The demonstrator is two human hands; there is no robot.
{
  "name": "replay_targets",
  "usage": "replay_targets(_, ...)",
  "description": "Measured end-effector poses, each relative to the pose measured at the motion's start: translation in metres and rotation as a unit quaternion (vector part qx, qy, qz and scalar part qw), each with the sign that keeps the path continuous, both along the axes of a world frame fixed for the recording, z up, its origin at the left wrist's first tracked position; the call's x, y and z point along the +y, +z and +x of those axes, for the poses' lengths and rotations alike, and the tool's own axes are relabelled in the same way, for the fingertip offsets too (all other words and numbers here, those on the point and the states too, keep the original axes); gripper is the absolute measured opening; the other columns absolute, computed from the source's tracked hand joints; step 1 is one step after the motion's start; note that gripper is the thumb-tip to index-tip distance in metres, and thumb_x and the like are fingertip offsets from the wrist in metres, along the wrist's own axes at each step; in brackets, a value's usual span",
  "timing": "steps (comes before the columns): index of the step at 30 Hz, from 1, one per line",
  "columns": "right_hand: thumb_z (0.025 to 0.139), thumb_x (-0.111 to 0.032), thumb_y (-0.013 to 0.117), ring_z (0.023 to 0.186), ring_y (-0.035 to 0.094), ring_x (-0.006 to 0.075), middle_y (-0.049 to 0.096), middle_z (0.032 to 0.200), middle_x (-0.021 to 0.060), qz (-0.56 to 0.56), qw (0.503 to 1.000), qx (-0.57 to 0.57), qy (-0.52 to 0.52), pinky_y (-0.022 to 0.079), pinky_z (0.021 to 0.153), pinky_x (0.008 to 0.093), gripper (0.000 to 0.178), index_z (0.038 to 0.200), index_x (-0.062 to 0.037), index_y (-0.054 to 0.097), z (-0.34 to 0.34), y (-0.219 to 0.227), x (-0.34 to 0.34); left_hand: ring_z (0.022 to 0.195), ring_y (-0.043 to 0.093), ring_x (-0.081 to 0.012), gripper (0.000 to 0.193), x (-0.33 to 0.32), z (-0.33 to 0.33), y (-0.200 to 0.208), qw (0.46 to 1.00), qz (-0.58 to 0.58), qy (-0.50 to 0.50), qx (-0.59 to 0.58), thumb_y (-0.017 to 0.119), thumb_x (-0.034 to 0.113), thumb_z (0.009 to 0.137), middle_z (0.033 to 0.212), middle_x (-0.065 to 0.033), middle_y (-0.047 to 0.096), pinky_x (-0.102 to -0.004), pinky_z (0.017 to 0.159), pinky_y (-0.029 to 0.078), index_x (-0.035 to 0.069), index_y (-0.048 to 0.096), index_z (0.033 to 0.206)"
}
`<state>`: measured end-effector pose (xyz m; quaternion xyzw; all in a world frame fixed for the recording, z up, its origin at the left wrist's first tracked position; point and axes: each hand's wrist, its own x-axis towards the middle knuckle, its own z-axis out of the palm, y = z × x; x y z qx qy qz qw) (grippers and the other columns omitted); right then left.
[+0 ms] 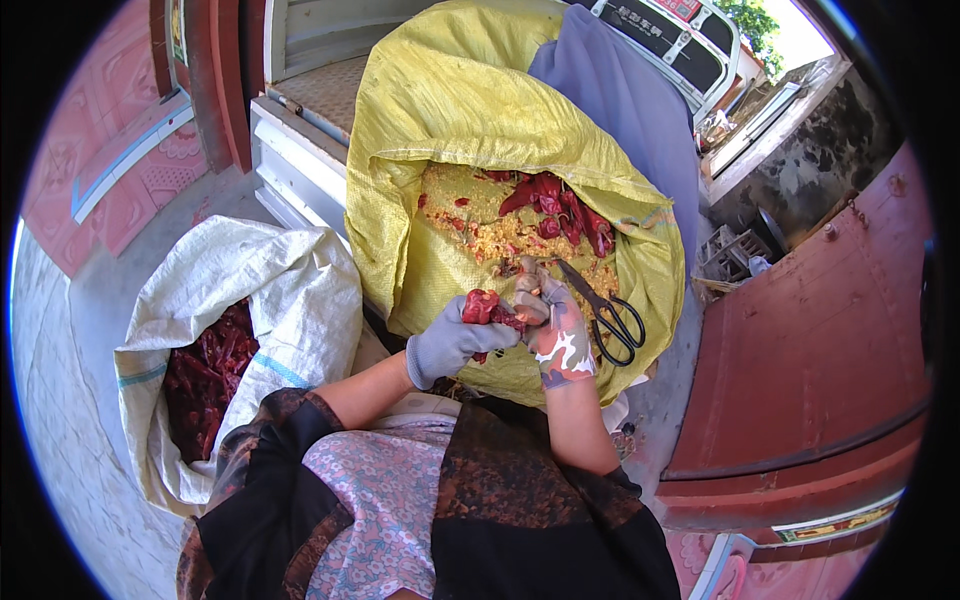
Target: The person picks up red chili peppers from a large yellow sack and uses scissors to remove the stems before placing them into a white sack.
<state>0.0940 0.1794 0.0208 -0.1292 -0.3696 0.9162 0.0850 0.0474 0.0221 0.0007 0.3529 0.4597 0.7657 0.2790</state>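
Note:
Several dried red chili peppers [482, 306] are gripped in my left hand [446, 342], which wears a grey glove. My right hand [552, 325], in a camouflage-patterned glove with pale fingertips, meets it at the peppers, its fingers closed against their right end. Just right of that hand lies a pair of scissors [618, 330] with black handles, apart from the fingers. Both hands are over the near part of an open yellow woven sack [450, 110]. On the sack, beyond my fingers, a heap of red chili peppers [562, 210] rests among scattered yellow seeds [470, 230].
A white woven sack [300, 270] filled with dark red chili peppers [210, 375] stands at the left. Behind the yellow sack are a white vehicle bed [300, 150] and a blue-grey cloth [620, 90]. A red metal door [800, 350] is at the right.

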Motion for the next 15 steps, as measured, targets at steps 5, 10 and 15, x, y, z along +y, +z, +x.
replay_targets(5,0.088,-0.007,0.052,0.052,0.044,0.0044,0.062,0.085,0.0027,0.2,0.979,0.038,-0.01,0.034,0.045,0.0172,0.021,0.109,-0.0058,0.058,-0.001,0.019,0.0,0.049,0.035,-0.0084,0.018,-0.007,-0.016,0.008,0.991,0.082,-0.013,-0.103,0.055,0.013,0.082,0.057,0.0014,0.039,-0.0252,0.048,0.027,0.005,0.046,0.068)
replay_targets(10,0.086,-0.01,0.056,0.079,0.06,0.0081,0.065,0.099,0.0044,0.554,0.812,-0.054,0.178,0.046,0.061,0.0202,0.02,0.105,-0.0052,0.062,-0.006,0.048,-0.014,0.049,0.038,-0.007,0.014,-0.05,-0.026,0.03,0.978,0.13,0.058,-0.151,0.056,0.011,0.082,0.059,0.0026,0.042,-0.023,0.047,0.03,0.007,0.049,0.071)
replay_targets(15,0.085,-0.005,0.055,0.083,0.058,0.0118,0.064,0.092,0.0066,0.78,0.617,0.059,0.08,0.046,0.075,0.0235,0.019,0.101,0.0008,0.062,-0.051,0.047,0.02,0.048,0.038,-0.0067,0.011,-0.121,-0.063,-0.016,0.96,0.101,0.197,-0.17,0.056,0.013,0.081,0.059,0.0018,0.044,-0.0226,0.045,0.029,0.005,0.051,0.076)
